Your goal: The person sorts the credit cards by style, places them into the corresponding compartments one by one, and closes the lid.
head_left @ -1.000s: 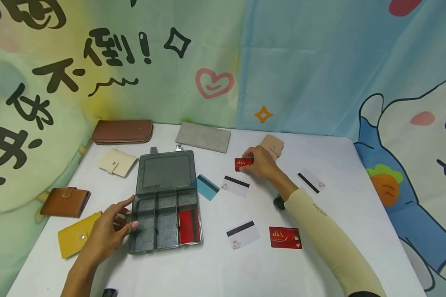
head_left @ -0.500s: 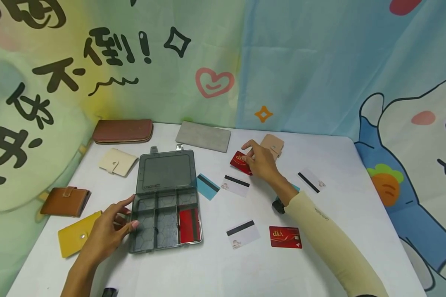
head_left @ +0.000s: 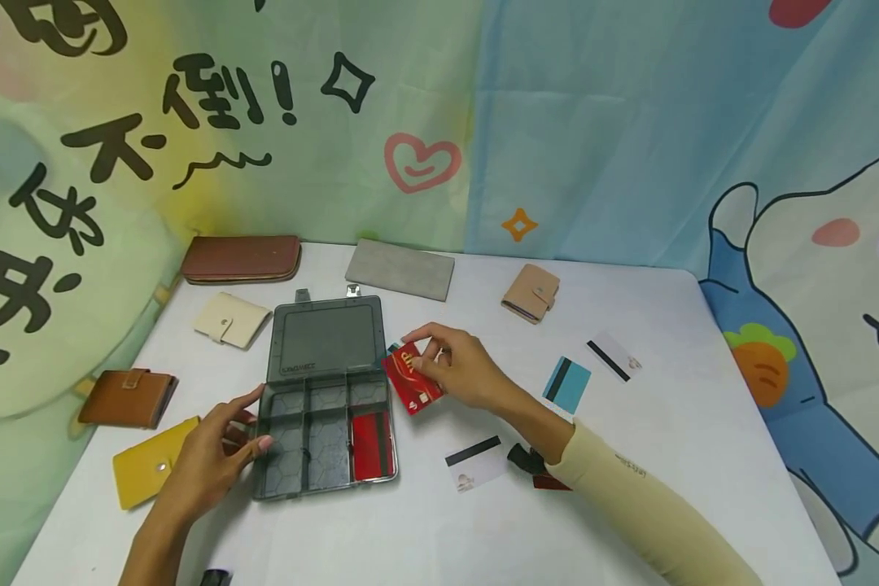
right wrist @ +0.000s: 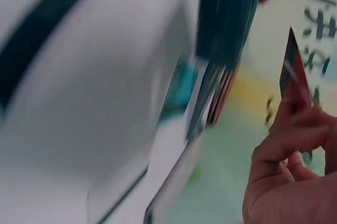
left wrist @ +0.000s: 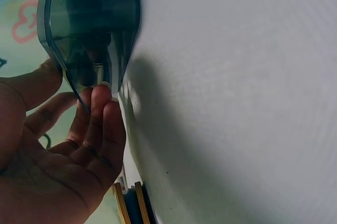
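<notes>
A grey see-through plastic box [head_left: 327, 448] with compartments lies with its lid up. Its lower right compartment holds a red card [head_left: 372, 443] with a dark stripe. My left hand [head_left: 211, 460] grips the box's left edge; in the left wrist view thumb and fingertips touch the box wall [left wrist: 95, 8]. My right hand [head_left: 463, 366] pinches a red VIP card [head_left: 408, 387], raised just right of the box. In the right wrist view this card [right wrist: 295, 76] appears edge-on between the fingers. It hides most of a blue card [head_left: 394, 347] and a white one behind it.
On the right lie a blue card [head_left: 567, 384] and a white card [head_left: 614, 358]; another white card [head_left: 478, 464] is nearer me. The right forearm mostly covers a second red card [head_left: 552, 483]. Several wallets, including a beige one [head_left: 531, 293] and a yellow one [head_left: 150, 464], surround the box.
My right hand has picked the red VIP card up from beside the beige wallet and carried it left and nearer, to the box's right side. The left hand has stayed put.
</notes>
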Motion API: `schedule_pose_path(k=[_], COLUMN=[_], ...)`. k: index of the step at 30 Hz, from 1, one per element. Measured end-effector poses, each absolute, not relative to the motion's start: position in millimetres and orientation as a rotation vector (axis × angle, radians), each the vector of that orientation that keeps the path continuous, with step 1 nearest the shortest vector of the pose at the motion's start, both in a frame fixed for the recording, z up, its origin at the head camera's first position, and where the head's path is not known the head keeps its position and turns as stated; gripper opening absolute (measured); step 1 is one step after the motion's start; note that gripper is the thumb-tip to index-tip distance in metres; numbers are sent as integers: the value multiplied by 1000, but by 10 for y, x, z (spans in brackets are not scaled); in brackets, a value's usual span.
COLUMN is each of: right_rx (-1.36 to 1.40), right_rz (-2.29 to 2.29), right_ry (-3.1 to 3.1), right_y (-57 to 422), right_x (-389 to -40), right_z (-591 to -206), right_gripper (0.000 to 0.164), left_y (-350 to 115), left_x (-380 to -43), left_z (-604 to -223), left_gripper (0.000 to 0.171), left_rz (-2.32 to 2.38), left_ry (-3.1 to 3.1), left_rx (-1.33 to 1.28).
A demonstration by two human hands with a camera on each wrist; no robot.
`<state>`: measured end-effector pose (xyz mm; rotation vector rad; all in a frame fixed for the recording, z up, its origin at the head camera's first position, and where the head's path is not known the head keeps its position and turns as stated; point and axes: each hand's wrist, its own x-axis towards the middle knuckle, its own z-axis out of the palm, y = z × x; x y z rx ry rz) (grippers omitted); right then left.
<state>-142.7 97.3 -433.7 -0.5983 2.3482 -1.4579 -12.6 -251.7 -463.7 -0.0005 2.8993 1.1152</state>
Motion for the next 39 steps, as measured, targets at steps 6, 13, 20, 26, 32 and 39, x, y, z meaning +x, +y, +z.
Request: schedule_pose_path(k=[6,13,20,26,32,39], right_rx=[-659,-791,-814,-694,-522,-270], right_rz=[-1393,-1208,-1124,-1139,-1055,-728], right_ry=[2225,2373,2450,2500,2654,2814], right_y=[724,611,762,1043,1312,1452], right_x=[-1068,-937,-1012,-1203,-1444,-1618], right_z=[-4394,-4516,-4566,-4644,-4686,-4725], right_gripper=[29,29,30,30,37,59], left_y=[-2508,-2511,-2508,-2496,-2492,-2475], left_x=[-126,-123,-134,-130,-130,-128], left_z=[-4622,-4617,-4621,-4610,-4595,-4590], left_gripper=[77,77,79,80,79,79], left_rz=[1106,1105,1061,1053,1057,1055], left_ry=[2899,2889,2889,2889,2895,2891], left_rx=[1,-6,-41,-44,-34,-42])
